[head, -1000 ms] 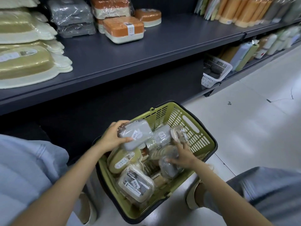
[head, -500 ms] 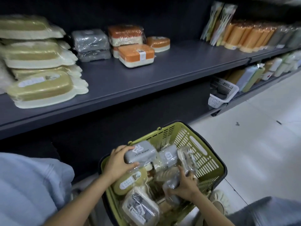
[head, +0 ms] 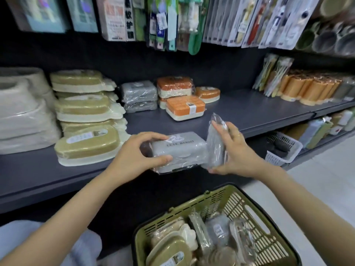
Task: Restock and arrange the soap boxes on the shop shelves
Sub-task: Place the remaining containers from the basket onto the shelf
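From my head camera: my left hand (head: pixel 134 152) grips a grey soap box (head: pixel 180 150) wrapped in clear film, thumb underneath and fingers curled over its left end, holding it lying flat just in front of the shelf edge (head: pixel 57 181). My right hand (head: pixel 230 152) grips a second grey wrapped soap box (head: pixel 216 143), this one stood up on end, its side touching the right end of the first box. Both are in the air above the green shopping basket (head: pixel 255 214), which sits low on the floor with more wrapped soap boxes inside, olive, cream and grey. On the dark shelf behind my hands, two grey soap boxes (head: pixel 139 96) are stacked beside orange-and-cream ones (head: pixel 185 107). To the left stand stacks of olive-and-cream soap boxes (head: pixel 87 144). Hanging packets (head: pixel 167 22) line the wall above.
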